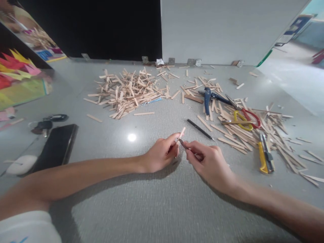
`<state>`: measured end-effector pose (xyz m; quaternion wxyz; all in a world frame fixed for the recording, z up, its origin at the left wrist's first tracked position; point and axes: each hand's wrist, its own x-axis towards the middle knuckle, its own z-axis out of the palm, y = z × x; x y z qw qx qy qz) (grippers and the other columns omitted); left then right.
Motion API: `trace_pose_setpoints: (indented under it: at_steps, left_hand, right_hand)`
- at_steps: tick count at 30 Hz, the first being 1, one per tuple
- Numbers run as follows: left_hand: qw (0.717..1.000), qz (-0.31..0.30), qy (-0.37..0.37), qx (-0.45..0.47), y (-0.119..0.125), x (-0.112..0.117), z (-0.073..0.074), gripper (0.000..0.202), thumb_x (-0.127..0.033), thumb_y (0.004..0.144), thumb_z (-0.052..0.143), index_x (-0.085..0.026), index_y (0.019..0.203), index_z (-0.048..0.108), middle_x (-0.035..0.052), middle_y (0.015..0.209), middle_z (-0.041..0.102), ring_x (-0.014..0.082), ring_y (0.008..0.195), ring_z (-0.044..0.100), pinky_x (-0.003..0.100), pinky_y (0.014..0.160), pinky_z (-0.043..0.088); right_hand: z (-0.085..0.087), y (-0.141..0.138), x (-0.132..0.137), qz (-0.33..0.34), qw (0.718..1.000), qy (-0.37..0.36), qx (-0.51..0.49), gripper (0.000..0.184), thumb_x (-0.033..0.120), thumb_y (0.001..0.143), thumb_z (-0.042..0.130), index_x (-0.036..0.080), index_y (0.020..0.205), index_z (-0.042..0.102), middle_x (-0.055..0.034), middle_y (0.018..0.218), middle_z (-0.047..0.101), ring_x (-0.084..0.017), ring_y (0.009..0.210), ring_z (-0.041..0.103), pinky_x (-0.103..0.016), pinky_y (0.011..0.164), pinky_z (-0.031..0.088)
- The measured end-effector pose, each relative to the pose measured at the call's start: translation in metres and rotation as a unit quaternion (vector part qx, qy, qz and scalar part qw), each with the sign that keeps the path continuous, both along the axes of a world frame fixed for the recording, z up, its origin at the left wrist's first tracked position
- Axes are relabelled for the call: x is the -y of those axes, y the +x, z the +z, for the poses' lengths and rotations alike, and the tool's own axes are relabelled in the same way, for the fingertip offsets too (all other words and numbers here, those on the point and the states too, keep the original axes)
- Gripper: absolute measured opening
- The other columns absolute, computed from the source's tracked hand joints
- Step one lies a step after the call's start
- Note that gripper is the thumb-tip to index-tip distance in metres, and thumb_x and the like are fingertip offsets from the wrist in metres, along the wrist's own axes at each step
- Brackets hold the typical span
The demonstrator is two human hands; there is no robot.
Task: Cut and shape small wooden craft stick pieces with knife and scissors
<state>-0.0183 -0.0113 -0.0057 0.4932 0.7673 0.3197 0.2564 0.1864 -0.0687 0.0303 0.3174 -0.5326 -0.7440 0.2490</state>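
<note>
My left hand point(160, 153) is closed, pinching a short wooden craft stick point(181, 132) upright between thumb and fingers. My right hand point(209, 160) is also closed and grips a small dark, flat strip point(182, 144), whose tip meets the stick or lies just beside it. Most of that strip is hidden by my fingers, so its kind cannot be told. A black pen point(200, 129) lies on the table just beyond my right hand. Loose craft sticks point(235, 140) are spread to the right of the pen.
A large heap of craft sticks point(126, 89) lies at the back. Blue-handled cutters point(207, 100), scissors point(246, 118) and a yellow utility knife point(265, 155) are at right. Left are a phone point(57, 148), keys point(43, 126), a white mouse point(22, 164) and colourful paper point(20, 72). Panels point(227, 30) close the back.
</note>
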Motion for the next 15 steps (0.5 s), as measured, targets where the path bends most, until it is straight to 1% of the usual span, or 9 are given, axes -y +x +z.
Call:
trace_pose_setpoints:
  at_steps: [4,7,9,12,14,15]
  left_hand:
    - [1.000,0.005,-0.001,-0.004,0.001,0.000,0.001,0.020,-0.037,0.108,0.047,-0.020,0.114,0.053,-0.0052,0.068,0.058,0.0124,0.057,0.049,0.024,0.055,0.038]
    - [1.000,0.004,0.003,0.005,0.002,-0.001,0.001,0.020,-0.037,0.108,0.046,-0.019,0.114,0.054,-0.0051,0.068,0.059,0.0121,0.056,0.049,0.024,0.056,0.039]
    - [1.000,0.002,0.009,0.017,0.002,-0.002,0.000,0.021,-0.035,0.107,0.046,-0.018,0.117,0.055,-0.0049,0.068,0.060,0.0117,0.056,0.049,0.024,0.056,0.040]
    - [0.999,0.002,0.029,0.038,0.001,-0.003,-0.001,0.029,-0.031,0.105,0.048,-0.015,0.128,0.055,-0.0036,0.072,0.063,0.0113,0.057,0.052,0.023,0.058,0.042]
    - [0.998,0.018,0.034,0.042,0.001,-0.003,-0.001,0.037,-0.030,0.104,0.049,-0.013,0.137,0.054,-0.0028,0.073,0.065,0.0109,0.055,0.053,0.023,0.056,0.042]
    - [0.998,0.034,0.025,0.039,0.001,-0.003,0.000,0.040,-0.031,0.104,0.049,-0.013,0.140,0.054,-0.0027,0.073,0.066,0.0105,0.054,0.052,0.022,0.055,0.041]
  right_hand:
    - [0.001,-0.001,-0.004,0.007,0.996,-0.067,-0.060,0.025,0.024,0.100,0.056,0.015,0.101,0.080,-0.0018,0.067,0.072,-0.012,0.054,0.058,-0.024,0.053,0.044]
    - [0.002,0.000,-0.006,0.008,0.988,-0.110,-0.112,0.025,0.027,0.098,0.057,0.015,0.099,0.078,-0.0023,0.067,0.071,-0.013,0.057,0.061,-0.024,0.055,0.048]
    - [0.004,0.001,-0.008,0.005,0.979,-0.147,-0.142,0.023,0.029,0.098,0.058,0.015,0.101,0.076,-0.0010,0.066,0.069,-0.012,0.053,0.057,-0.023,0.050,0.046]
    - [0.013,0.005,-0.011,-0.003,0.967,-0.204,-0.154,0.022,0.032,0.097,0.061,0.016,0.106,0.073,0.0009,0.066,0.069,-0.008,0.042,0.046,-0.020,0.039,0.035]
    - [0.022,0.009,-0.012,-0.009,0.965,-0.216,-0.145,0.022,0.034,0.096,0.064,0.016,0.107,0.072,0.0010,0.066,0.070,-0.007,0.037,0.043,-0.020,0.035,0.031]
    - [0.028,0.011,-0.013,-0.015,0.966,-0.216,-0.140,0.022,0.035,0.096,0.065,0.016,0.107,0.071,0.0010,0.065,0.070,-0.007,0.035,0.043,-0.020,0.034,0.030]
